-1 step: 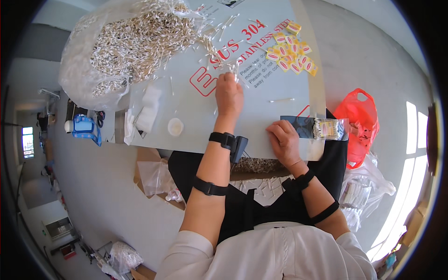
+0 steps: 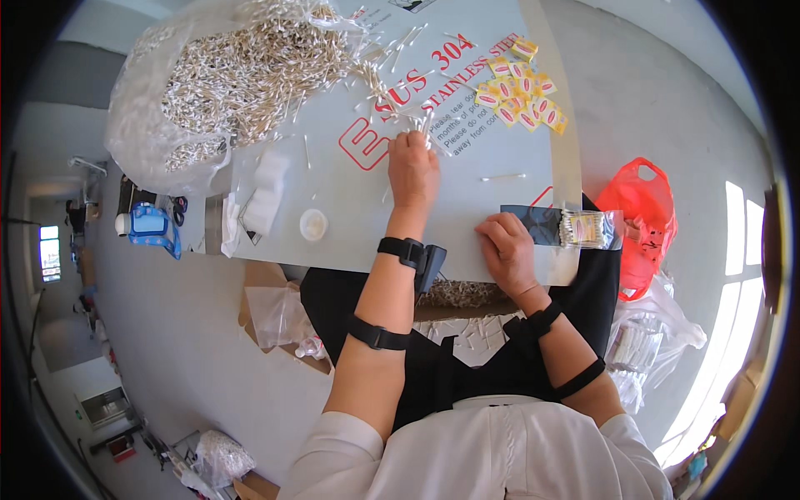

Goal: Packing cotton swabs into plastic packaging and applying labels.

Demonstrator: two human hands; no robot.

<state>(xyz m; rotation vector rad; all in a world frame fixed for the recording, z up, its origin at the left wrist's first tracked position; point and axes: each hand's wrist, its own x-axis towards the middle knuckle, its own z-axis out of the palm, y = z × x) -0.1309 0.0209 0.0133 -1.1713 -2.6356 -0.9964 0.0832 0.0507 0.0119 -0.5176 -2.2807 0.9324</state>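
My left hand (image 2: 414, 171) is over the middle of the table, fingers closed on several cotton swabs (image 2: 417, 123) whose white tips stick out past the fingertips. More loose swabs lie just beyond it. Near the table's front edge rests my right hand (image 2: 508, 252), its fingers curled together; whatever may be under them is hidden. Beside it, to the right, lies a clear packet of cotton swabs (image 2: 582, 229) with a yellow label inside, partly over the table edge. A single swab (image 2: 502, 177) lies apart, above the right hand.
A big clear bag (image 2: 137, 125) heaped with swabs fills the far left. Yellow-and-white cards (image 2: 523, 93) are scattered at the far right. A small white round dish (image 2: 313, 225) stands near the front left. A red plastic bag (image 2: 637, 221) hangs right of the table (image 2: 467, 204).
My left hand has shifted very slightly right with the swabs. My right hand stays where it was.
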